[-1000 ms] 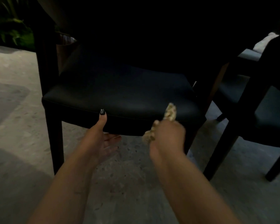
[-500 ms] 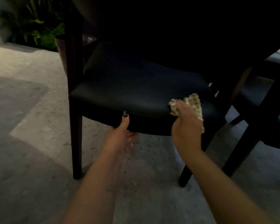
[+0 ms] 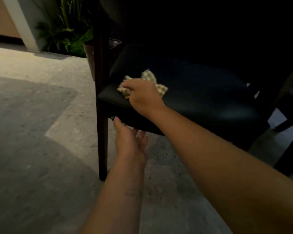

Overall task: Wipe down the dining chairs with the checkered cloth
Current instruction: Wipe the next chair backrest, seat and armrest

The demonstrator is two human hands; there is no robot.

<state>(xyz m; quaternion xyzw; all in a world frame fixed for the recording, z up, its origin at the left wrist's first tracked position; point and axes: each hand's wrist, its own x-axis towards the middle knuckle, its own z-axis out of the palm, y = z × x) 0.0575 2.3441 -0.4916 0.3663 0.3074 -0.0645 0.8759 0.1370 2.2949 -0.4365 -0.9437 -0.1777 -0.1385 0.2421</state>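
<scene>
Right hand (image 3: 143,94) is down on the seat of the dark dining chair (image 3: 201,97), and it has the checkered cloth (image 3: 148,76) bunched under it, fingers curled over the fabric and pressing it into the cushion near the seat's front left corner. Cloth corners poke out on both sides of the hand, one lobe toward the chair's left edge, another fanning out past the knuckles toward the middle of the seat. That grip is closed on the cloth, no doubt there.

Left hand (image 3: 129,141) sits lower, at the front of the seat: thumb up against the front face of the cushion, dark-painted nail showing, the other fingers reaching in beneath the seat's underside. Those fingers look loose and mostly straight, holding nothing, so a relaxed, open grip resting on the chair.

The chair's front left leg (image 3: 103,146) stands on the speckled stone floor (image 3: 32,132). Behind the chair, a brown planter (image 3: 90,58) with green foliage (image 3: 64,31). Part of a second dark chair (image 3: 291,105) shows at the right edge, close beside the first
</scene>
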